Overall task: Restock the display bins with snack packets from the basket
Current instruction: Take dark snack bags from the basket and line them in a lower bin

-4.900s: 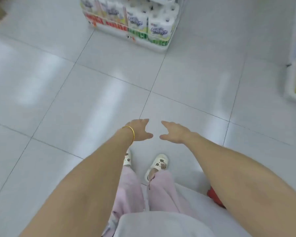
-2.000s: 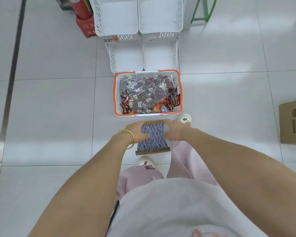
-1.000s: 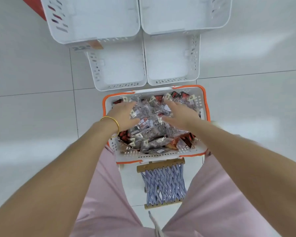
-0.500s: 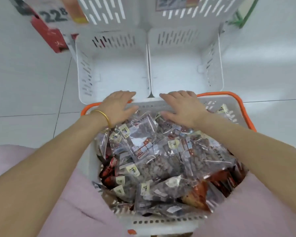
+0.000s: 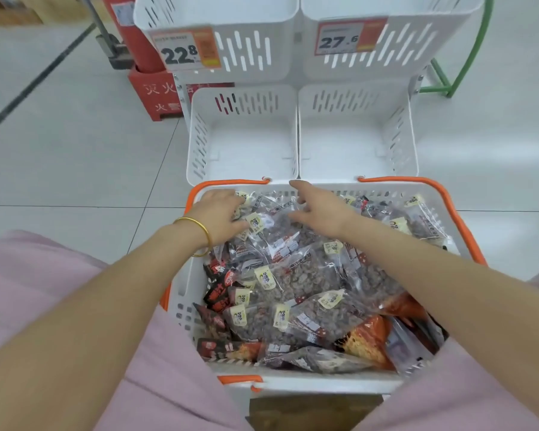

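A white basket with orange handles [image 5: 448, 209] sits between my knees, heaped with clear and red snack packets [image 5: 296, 281]. My left hand [image 5: 221, 213], a gold bangle on its wrist, lies at the basket's far left corner with fingers and thumb curled round a clear snack packet [image 5: 262, 225]. My right hand [image 5: 318, 209] hovers over the far middle of the pile, fingers spread and index finger stretched toward the rim. Just beyond the basket stand two empty white display bins, lower left [image 5: 199, 135] and lower right [image 5: 402, 135].
Two more white bins stand above and behind, the left one [image 5: 262, 51] tagged 22.8 and the right one [image 5: 402, 42] tagged 27.6. A red fire-extinguisher box [image 5: 156, 94] is at the back left, a green metal frame [image 5: 473, 57] at the back right. White floor tiles lie around.
I walked up, set down a stool and sat at the basket. In the last half second my left hand slid left and curled onto a packet; my right hand's fingers spread.
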The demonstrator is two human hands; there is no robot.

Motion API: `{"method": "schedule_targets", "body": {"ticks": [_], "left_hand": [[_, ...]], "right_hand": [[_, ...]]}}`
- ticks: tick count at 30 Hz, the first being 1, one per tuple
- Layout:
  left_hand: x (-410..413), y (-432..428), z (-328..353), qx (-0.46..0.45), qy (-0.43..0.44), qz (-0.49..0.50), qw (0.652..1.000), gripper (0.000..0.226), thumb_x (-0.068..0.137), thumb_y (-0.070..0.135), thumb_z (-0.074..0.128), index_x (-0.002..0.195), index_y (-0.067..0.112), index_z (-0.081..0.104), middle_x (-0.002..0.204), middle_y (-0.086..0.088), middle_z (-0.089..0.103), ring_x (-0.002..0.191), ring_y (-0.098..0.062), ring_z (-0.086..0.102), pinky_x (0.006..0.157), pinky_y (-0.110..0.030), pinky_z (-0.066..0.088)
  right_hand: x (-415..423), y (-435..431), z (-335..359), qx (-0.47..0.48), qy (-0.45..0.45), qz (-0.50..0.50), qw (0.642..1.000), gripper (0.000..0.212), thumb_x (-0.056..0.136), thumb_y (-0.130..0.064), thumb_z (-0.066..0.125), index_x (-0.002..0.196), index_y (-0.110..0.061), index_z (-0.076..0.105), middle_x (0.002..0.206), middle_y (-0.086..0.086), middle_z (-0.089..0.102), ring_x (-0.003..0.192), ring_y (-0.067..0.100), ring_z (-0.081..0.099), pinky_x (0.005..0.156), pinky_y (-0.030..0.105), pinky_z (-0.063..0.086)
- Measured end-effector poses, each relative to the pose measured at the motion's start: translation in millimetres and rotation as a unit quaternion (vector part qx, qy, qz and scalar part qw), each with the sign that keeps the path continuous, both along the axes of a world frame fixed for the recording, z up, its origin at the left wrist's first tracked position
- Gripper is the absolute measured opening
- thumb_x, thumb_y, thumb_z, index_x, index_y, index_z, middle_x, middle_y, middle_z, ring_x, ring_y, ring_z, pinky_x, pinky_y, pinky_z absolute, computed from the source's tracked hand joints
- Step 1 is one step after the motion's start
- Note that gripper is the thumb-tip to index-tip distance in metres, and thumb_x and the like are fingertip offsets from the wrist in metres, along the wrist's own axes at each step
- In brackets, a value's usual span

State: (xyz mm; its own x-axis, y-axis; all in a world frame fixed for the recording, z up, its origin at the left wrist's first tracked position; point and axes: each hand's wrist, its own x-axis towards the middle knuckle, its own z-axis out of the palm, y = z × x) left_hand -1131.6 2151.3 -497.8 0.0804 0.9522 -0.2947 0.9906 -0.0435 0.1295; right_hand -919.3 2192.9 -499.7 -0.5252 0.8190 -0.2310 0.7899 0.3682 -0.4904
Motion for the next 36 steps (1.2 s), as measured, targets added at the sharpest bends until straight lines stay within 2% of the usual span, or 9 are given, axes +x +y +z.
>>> {"method": "schedule_targets", "body": {"ticks": [7, 12, 15, 20, 22, 24, 27, 33, 36], "left_hand": [[0.6, -4.7, -11.8, 0.015, -0.020, 0.015, 1.000, 0.059, 0.091, 0.042, 0.052, 0.142, 0.017, 0.036, 0.149, -0.006, 0.032, 0.138, -0.026, 0.023, 0.114, -0.037, 0.020], [-7.5, -13.4, -16.8, 0.077, -0.006, 0.057, 0.995, 0.061, 0.092, 0.042, 0.049, 0.145, 0.021, 0.028, 0.153, -0.006, 0.024, 0.140, -0.025, 0.016, 0.115, -0.038, 0.016], [-13.7, -22.7, -17.9, 0.081, 0.042, 0.136, 0.987, 0.058, 0.096, 0.036, 0.040, 0.147, 0.019, 0.018, 0.154, -0.011, 0.015, 0.140, -0.030, 0.013, 0.114, -0.042, 0.018], [-22.3, -42.4, -30.2, -0.045, 0.047, 0.296, 0.953, 0.076, 0.091, 0.003, 0.037, 0.148, 0.016, -0.011, 0.139, -0.021, 0.031, 0.109, -0.036, 0.052, 0.085, -0.042, 0.043], [-24.4, -46.4, -36.8, -0.038, 0.032, 0.315, 0.948, 0.082, 0.088, -0.003, 0.038, 0.148, 0.018, -0.014, 0.135, -0.019, 0.036, 0.090, -0.031, 0.057, 0.072, -0.036, 0.045], [-26.1, -46.1, -38.9, -0.014, 0.020, 0.321, 0.947, 0.083, 0.087, -0.005, 0.040, 0.149, 0.020, -0.010, 0.131, -0.018, 0.040, 0.080, -0.029, 0.054, 0.067, -0.034, 0.043], [-28.6, -46.5, -41.7, 0.007, 0.010, 0.318, 0.948, 0.086, 0.084, -0.008, 0.042, 0.149, 0.021, -0.005, 0.125, -0.017, 0.041, 0.072, -0.028, 0.051, 0.063, -0.035, 0.042], [-68.3, -36.0, -43.0, 0.026, -0.004, 0.326, 0.945, 0.090, 0.080, -0.010, 0.048, 0.148, 0.026, 0.001, 0.129, -0.018, 0.041, 0.095, -0.040, 0.059, 0.077, -0.043, 0.046], [-98.8, -27.1, -42.2, 0.031, 0.009, 0.331, 0.943, 0.089, 0.081, -0.011, 0.045, 0.148, 0.028, 0.003, 0.133, -0.017, 0.040, 0.099, -0.041, 0.058, 0.081, -0.044, 0.046]], "right_hand": [[-7.1, 13.9, -19.5, -0.072, 0.078, -0.071, 0.992, 0.080, 0.085, -0.025, 0.068, 0.148, -0.014, 0.020, 0.112, 0.009, 0.057, 0.099, 0.022, 0.057, 0.087, 0.035, 0.049], [-5.3, 19.8, -19.9, -0.018, 0.075, -0.071, 0.994, 0.060, 0.091, -0.025, 0.059, 0.144, -0.015, 0.032, 0.112, 0.008, 0.059, 0.100, 0.024, 0.057, 0.086, 0.039, 0.050], [6.6, 31.3, -17.5, 0.162, -0.042, -0.044, 0.985, 0.041, 0.097, -0.024, 0.045, 0.137, -0.017, 0.044, 0.126, 0.007, 0.055, 0.116, 0.028, 0.047, 0.092, 0.043, 0.045], [41.0, 57.4, -23.2, 0.126, -0.259, -0.034, 0.957, 0.036, 0.101, -0.028, 0.034, 0.136, -0.022, 0.037, 0.131, 0.006, 0.050, 0.124, 0.030, 0.040, 0.105, 0.051, 0.030], [45.7, 66.0, -26.2, 0.154, -0.271, -0.025, 0.950, 0.030, 0.100, -0.022, 0.038, 0.129, -0.022, 0.044, 0.119, 0.006, 0.058, 0.114, 0.029, 0.048, 0.100, 0.046, 0.036], [43.1, 72.7, -26.9, 0.184, -0.255, -0.022, 0.949, 0.028, 0.097, -0.014, 0.043, 0.122, -0.022, 0.053, 0.103, 0.006, 0.060, 0.102, 0.028, 0.052, 0.079, 0.036, 0.042], [35.7, 78.0, -26.0, 0.184, -0.243, -0.024, 0.952, 0.027, 0.098, -0.014, 0.042, 0.118, -0.022, 0.057, 0.096, 0.006, 0.058, 0.099, 0.027, 0.050, 0.064, 0.032, 0.035], [5.1, 78.9, -27.6, 0.196, -0.258, 0.004, 0.946, 0.033, 0.095, -0.009, 0.045, 0.124, -0.024, 0.048, 0.093, 0.004, 0.053, 0.102, 0.026, 0.047, 0.062, 0.032, 0.035], [-21.6, 75.1, -26.7, 0.197, -0.280, 0.045, 0.938, 0.059, 0.088, 0.000, 0.050, 0.136, -0.029, 0.034, 0.097, 0.004, 0.053, 0.105, 0.025, 0.047, 0.060, 0.032, 0.036]]}}
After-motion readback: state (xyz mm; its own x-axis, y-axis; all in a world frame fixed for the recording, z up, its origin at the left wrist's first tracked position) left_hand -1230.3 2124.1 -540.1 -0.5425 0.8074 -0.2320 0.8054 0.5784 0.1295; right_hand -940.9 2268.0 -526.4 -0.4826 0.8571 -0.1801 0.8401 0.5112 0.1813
